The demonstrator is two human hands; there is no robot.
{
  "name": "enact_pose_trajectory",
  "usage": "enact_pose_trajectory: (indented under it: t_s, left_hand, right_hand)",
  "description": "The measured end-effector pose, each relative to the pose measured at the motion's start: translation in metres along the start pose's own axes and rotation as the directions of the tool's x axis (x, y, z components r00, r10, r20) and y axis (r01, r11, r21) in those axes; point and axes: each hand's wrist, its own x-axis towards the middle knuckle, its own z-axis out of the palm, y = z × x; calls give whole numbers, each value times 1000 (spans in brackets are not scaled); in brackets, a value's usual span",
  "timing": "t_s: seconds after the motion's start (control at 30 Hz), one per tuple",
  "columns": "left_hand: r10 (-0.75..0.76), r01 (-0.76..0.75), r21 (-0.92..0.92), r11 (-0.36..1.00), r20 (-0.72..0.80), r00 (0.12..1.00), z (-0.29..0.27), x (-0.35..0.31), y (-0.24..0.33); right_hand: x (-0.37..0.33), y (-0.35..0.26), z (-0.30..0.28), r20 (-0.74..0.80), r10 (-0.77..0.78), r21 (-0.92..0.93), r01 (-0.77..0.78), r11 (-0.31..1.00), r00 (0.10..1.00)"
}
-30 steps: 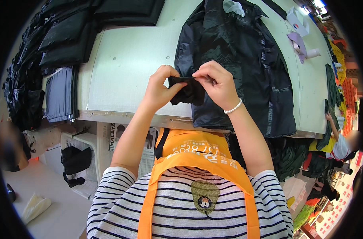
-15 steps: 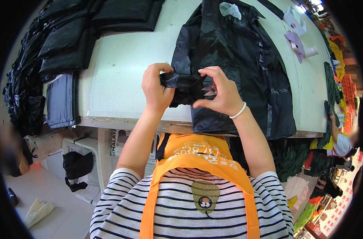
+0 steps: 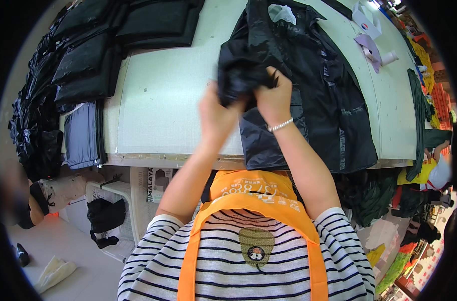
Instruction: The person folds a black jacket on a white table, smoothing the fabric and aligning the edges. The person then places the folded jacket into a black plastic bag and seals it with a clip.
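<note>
A glossy black jacket (image 3: 329, 115) lies spread on the pale worktable, its collar toward the far edge. Above the jacket's left side, a bunched black sleeve (image 3: 241, 75) is lifted off the table and blurred by motion. My left hand (image 3: 217, 115) grips the sleeve from its near left side, with the fingers smeared. On the near right side my right hand (image 3: 274, 100), below a beaded bracelet (image 3: 280, 125), is closed on the same cloth. Any small metal blades in the right palm are hidden now.
Folded black garments (image 3: 85, 60) pile up at the far left, beside a grey-blue folded stack (image 3: 83, 135). A white box (image 3: 366, 20), a lilac cloth (image 3: 367, 49) and a white spool (image 3: 389, 57) sit far right. Below the table edge stands a white basket (image 3: 113, 200).
Both hands have moved away from me and closer together, lifting and bunching the sleeve. The pointed metal blades seen by my right palm are out of sight.
</note>
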Motion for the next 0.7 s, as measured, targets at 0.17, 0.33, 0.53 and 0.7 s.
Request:
enact_pose_trajectory:
  t_s: [0.17, 0.33, 0.53, 0.7]
  left_hand:
    - [105, -67, 159, 985, -243, 964, -41, 50, -73]
    - [27, 8, 227, 974, -150, 988, -26, 0, -30]
    - [-30, -26, -249, 968, -218, 976, -41, -14, -5]
    - [507, -449, 306, 839, -141, 850, -36, -27, 9]
  right_hand:
    - [-74, -34, 18, 496, -215, -141, 322, 936, 841]
    - [-62, -49, -22, 375, -56, -216, 147, 965, 925]
    - [-60, -50, -68, 161, -364, -456, 396, 797, 917]
    - [-78, -45, -74, 76, -417, -414, 409, 813, 906]
